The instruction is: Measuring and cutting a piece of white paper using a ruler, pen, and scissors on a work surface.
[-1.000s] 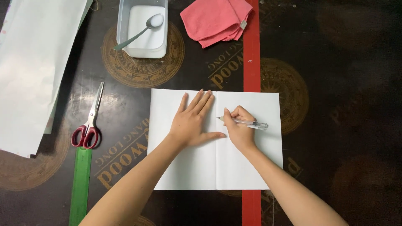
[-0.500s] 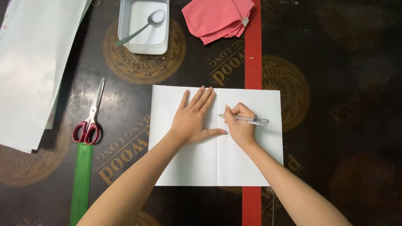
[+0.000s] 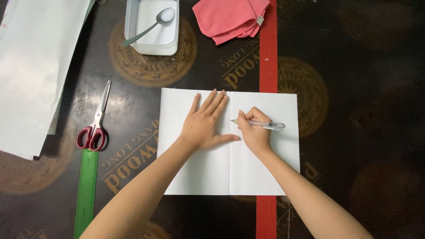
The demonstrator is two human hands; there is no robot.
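Note:
A white sheet of paper [image 3: 186,177] with a vertical crease down its middle lies on the dark table. My left hand [image 3: 205,125] presses flat on its left half, fingers together and pointing away from me. My right hand [image 3: 253,132] grips a clear pen [image 3: 270,125], whose tip rests on the paper just right of the crease, close to my left fingertips.
Red-handled scissors [image 3: 95,124] and a green ruler [image 3: 86,190] lie to the left. Large white sheets [image 3: 31,66] cover the far left. A white tray [image 3: 152,44] with a spoon [image 3: 150,24] and a folded pink cloth [image 3: 230,17] sit at the back. A red strip [image 3: 267,53] runs under the paper.
Both hands stay in nearly the same place on the paper; the pen tip has shifted only slightly near the crease.

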